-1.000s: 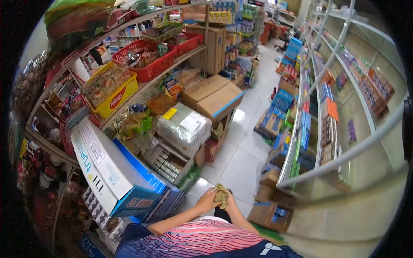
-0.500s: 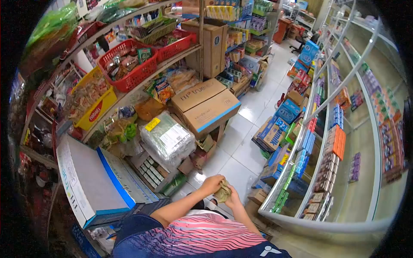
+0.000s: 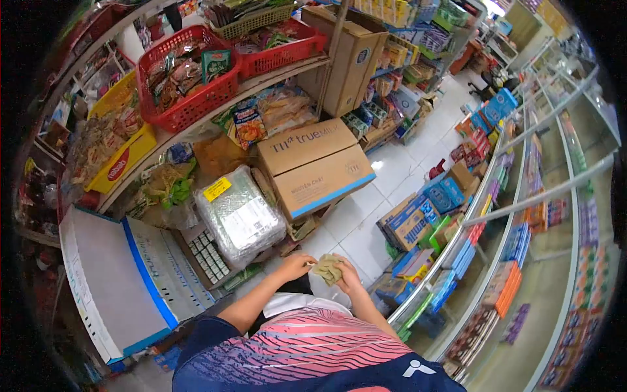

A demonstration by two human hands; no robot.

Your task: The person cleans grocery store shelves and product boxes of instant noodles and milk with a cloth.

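A crumpled olive-tan cloth (image 3: 328,270) is held up in front of my body, above the tiled floor. My right hand (image 3: 349,276) grips it from the right side, with the fingers wrapped on its edge. At the cloth's left edge is my left hand (image 3: 298,266), its fingers curled together in what looks like a pinch on the fabric. Just beyond my left hand lies a plastic-wrapped pack (image 3: 240,215) with a yellow label. Behind it sits a closed brown milk carton (image 3: 317,166) with a blue stripe.
To the right runs a glass display case (image 3: 470,287) with small boxes on its shelves. Cartons (image 3: 411,222) stand on the floor beside it. On the left are red baskets (image 3: 189,111), a yellow tray (image 3: 124,163) and an opened grey-blue carton (image 3: 117,281). Tiled floor (image 3: 353,206) runs between.
The view has shifted, bringing the left shelves closer. My hands have moved slightly apart, and the cloth is more spread, with my left hand now only at its edge.
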